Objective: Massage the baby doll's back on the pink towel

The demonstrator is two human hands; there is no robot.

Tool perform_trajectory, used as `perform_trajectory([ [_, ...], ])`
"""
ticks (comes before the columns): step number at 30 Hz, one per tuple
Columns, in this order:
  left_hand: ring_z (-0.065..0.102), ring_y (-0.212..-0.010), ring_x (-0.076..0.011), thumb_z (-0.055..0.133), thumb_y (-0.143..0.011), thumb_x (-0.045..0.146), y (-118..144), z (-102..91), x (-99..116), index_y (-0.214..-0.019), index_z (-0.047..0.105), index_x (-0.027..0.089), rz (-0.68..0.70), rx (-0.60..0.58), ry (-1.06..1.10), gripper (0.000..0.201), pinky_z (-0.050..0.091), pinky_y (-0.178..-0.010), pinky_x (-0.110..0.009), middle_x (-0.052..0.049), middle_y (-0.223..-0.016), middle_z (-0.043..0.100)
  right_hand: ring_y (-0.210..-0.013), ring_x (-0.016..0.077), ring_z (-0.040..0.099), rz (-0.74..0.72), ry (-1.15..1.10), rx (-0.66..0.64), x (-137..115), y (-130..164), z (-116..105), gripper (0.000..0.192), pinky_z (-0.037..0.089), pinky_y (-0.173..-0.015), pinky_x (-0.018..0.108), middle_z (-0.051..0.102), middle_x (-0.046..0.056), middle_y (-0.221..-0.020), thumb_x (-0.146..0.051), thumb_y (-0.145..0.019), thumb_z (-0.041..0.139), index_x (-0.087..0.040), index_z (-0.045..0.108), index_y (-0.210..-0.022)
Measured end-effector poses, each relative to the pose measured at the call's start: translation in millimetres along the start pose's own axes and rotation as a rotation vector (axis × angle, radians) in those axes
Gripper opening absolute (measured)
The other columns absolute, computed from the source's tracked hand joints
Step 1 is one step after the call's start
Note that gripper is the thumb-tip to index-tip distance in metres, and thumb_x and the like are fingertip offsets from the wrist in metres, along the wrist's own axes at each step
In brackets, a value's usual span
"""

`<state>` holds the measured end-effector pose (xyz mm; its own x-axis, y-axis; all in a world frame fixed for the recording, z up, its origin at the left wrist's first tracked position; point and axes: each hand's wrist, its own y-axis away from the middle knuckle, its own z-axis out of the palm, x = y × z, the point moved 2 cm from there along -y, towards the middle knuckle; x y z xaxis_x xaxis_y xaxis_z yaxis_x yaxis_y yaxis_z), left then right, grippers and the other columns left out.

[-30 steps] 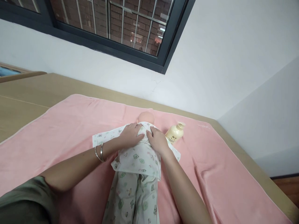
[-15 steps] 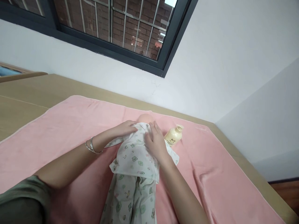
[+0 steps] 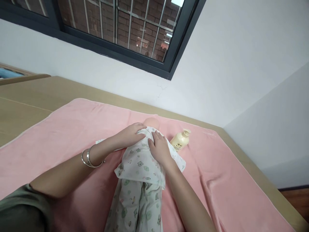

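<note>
A baby doll (image 3: 151, 123), its smooth rounded head at the far end, lies on a pink blanket (image 3: 101, 119). It is dressed in a white printed top (image 3: 141, 161) and matching trousers (image 3: 148, 206). My left hand (image 3: 132, 133) rests on the upper left of the top, fingers stretched out toward the collar. On the chest's right side lies my right hand (image 3: 160, 148), its fingers extended and thumb apart. Neither hand visibly grips the cloth. Just right of the doll's shoulder is a cream pump bottle (image 3: 181, 140). The doll's face cannot be made out.
The blanket covers a wooden surface (image 3: 70, 87) that meets a white wall (image 3: 193, 96). A dark-framed window (image 3: 166, 66) with bars is above. Folds (image 3: 205, 187) run through the blanket at right.
My left hand has shifted slightly up and right over the top. My right hand has slid a little down from the shoulder onto the chest. The sleeve at left shows farther out.
</note>
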<state>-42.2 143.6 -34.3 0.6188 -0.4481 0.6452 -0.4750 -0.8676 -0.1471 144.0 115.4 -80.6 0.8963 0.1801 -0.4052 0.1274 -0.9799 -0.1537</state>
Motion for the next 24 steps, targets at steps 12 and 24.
perform_trajectory([
  [12,0.044,-0.144,-0.0323,0.046,-0.091,0.035,5,14.1,6,-0.137,0.059,0.020,-0.007,-0.065,-0.148,0.050,0.045,-0.113,-0.045,-0.011,-0.156,0.047,-0.126,0.0290,0.058,0.104,0.033,0.010,16,-10,-5,0.050,0.039,-0.104,0.038,0.065,0.017,-0.134,-0.042,-0.104,0.037,-0.013,0.053,-0.141],
  [24,0.063,-0.085,-0.0254,0.055,-0.084,0.034,28,29.7,17,-0.078,0.061,0.022,0.136,-0.164,-0.288,0.014,0.050,-0.071,-0.037,-0.007,-0.092,0.067,-0.099,0.0236,0.064,0.076,0.139,-0.012,-9,7,-41,0.030,0.041,-0.081,0.031,0.072,0.010,-0.106,-0.033,-0.101,0.042,-0.020,0.069,-0.102],
])
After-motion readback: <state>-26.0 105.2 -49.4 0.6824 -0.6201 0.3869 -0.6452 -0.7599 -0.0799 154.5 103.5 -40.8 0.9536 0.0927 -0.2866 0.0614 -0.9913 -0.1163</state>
